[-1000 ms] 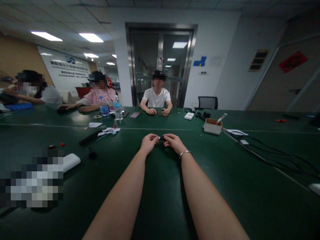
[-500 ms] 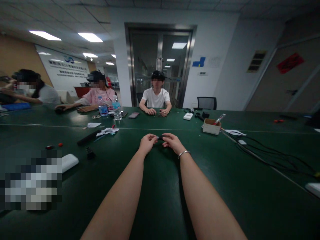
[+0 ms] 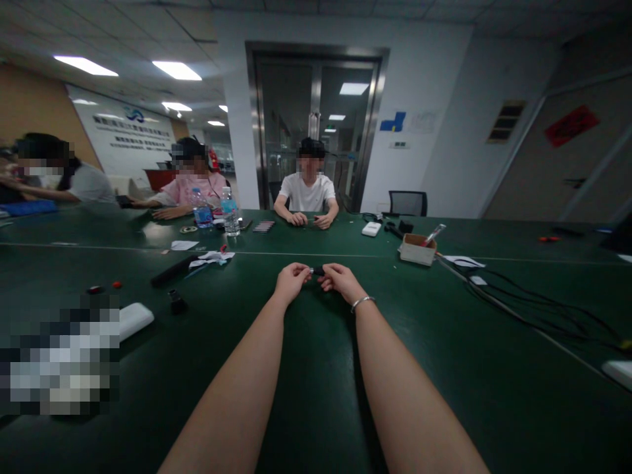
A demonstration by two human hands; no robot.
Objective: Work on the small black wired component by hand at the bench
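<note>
Just above the green table (image 3: 316, 368), both my hands meet around a small dark object (image 3: 317, 270) with a shiny, silvery left end. My left hand (image 3: 292, 282) pinches that silvery end between thumb and fingertips. The dark right end is between the thumb and fingers of my right hand (image 3: 343, 282), which has a silver bangle at the wrist. Fingertips cover part of the object, and it is too small to tell what it is.
A small box (image 3: 417, 251) with a pen-like item stands right of my hands, beside black cables (image 3: 533, 303). Bottles (image 3: 230, 214), crumpled paper (image 3: 212, 259), a black cylinder (image 3: 172, 270) and a black piece (image 3: 176, 301) lie left. A person (image 3: 309, 191) sits opposite.
My right fingers have shifted slightly on the dark end, showing more of it. At the left, a person's hand has lifted a dark item off the table.
</note>
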